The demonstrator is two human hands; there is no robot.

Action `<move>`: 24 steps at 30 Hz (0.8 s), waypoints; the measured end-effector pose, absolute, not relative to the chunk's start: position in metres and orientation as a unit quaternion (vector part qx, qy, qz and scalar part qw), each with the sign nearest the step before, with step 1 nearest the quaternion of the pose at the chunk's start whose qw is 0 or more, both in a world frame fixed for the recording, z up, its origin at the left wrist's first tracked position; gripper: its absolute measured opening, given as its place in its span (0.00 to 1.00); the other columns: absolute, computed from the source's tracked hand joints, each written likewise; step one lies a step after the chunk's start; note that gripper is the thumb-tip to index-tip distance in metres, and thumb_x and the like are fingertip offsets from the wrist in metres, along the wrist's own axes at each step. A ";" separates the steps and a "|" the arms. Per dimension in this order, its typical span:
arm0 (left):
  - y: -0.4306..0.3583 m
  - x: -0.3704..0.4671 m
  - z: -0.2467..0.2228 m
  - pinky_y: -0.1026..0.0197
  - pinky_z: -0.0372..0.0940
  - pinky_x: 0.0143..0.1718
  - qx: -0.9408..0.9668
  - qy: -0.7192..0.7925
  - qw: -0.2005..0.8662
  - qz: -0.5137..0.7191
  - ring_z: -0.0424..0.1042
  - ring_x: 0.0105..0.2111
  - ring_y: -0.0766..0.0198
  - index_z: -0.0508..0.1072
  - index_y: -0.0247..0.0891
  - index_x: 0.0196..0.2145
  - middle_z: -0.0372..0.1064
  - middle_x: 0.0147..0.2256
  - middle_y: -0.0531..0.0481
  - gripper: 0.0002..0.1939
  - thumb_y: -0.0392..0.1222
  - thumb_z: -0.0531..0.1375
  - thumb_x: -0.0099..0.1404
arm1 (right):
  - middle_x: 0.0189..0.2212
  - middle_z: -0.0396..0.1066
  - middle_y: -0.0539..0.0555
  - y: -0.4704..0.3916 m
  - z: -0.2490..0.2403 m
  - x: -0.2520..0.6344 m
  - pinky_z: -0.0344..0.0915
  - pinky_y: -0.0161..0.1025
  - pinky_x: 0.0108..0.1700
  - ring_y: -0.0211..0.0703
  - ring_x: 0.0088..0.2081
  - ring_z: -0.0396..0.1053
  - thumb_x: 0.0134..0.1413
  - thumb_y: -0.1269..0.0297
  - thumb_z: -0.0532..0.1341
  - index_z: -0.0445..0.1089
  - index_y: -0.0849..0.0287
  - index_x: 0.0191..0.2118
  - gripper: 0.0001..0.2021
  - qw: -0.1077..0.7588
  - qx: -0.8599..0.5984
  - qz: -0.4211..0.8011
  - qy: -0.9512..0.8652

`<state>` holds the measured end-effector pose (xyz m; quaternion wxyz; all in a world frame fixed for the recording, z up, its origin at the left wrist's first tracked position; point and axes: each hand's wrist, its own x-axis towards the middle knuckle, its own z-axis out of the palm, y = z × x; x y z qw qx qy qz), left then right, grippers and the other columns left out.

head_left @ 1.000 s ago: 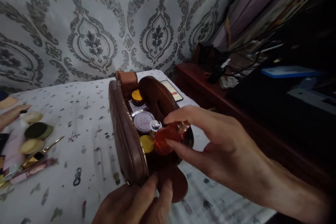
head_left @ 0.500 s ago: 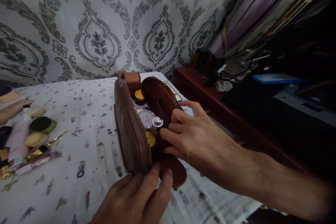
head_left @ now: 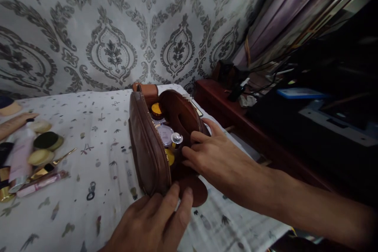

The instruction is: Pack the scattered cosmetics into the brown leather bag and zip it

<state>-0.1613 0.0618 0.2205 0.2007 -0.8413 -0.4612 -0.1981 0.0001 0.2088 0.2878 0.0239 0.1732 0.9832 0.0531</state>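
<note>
A brown leather makeup bag (head_left: pixel 147 141) lies unzipped on the cloth. Inside it are a jar with an orange lid (head_left: pixel 156 108), a clear round case (head_left: pixel 164 135), a silver-domed cap (head_left: pixel 176 138) and a yellow round item (head_left: pixel 169 157). My right hand (head_left: pixel 211 151) grips the bag's right side, its fingers curled over the rim into the opening. At the near end, my left hand (head_left: pixel 153 216) holds the bag beside its rounded leather flap (head_left: pixel 195 192). The bag's lower interior is hidden.
Several cosmetics lie at left, among them a pink tube (head_left: pixel 22 157), a dark-lidded jar (head_left: pixel 47 140) and a pale sponge (head_left: pixel 40 157). Patterned wallpaper (head_left: pixel 112 51) rises behind. A dark red wooden ledge (head_left: pixel 212 94) and a blue flat object (head_left: pixel 301 93) are at right.
The view has shifted slightly. Both hands stay on the makeup bag, and its contents look unmoved; the right hand's fingers have moved very little along the rim.
</note>
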 end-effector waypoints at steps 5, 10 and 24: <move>0.061 -0.162 0.220 0.64 0.72 0.27 -0.840 -0.464 0.197 -0.198 0.78 0.31 0.66 0.70 0.33 0.55 0.78 0.47 0.46 0.22 0.30 0.46 0.69 | 0.24 0.73 0.51 0.208 0.287 -0.002 0.40 0.59 0.60 0.47 0.38 0.67 0.61 0.73 0.59 0.72 0.59 0.29 0.09 0.027 0.183 0.067 0.980; 0.061 -0.161 0.218 0.65 0.72 0.28 -0.841 -0.463 0.204 -0.192 0.78 0.32 0.65 0.70 0.33 0.56 0.78 0.47 0.45 0.21 0.31 0.47 0.69 | 0.23 0.73 0.53 0.206 0.289 -0.003 0.42 0.62 0.59 0.50 0.39 0.67 0.58 0.73 0.62 0.73 0.61 0.30 0.06 0.062 0.184 0.083 0.977; 0.061 -0.159 0.221 0.65 0.72 0.26 -0.840 -0.461 0.204 -0.200 0.78 0.30 0.65 0.69 0.31 0.54 0.79 0.45 0.43 0.22 0.28 0.46 0.67 | 0.33 0.73 0.56 0.213 0.330 -0.006 0.60 0.47 0.53 0.45 0.40 0.68 0.68 0.68 0.52 0.71 0.61 0.33 0.14 -0.119 0.157 0.030 0.980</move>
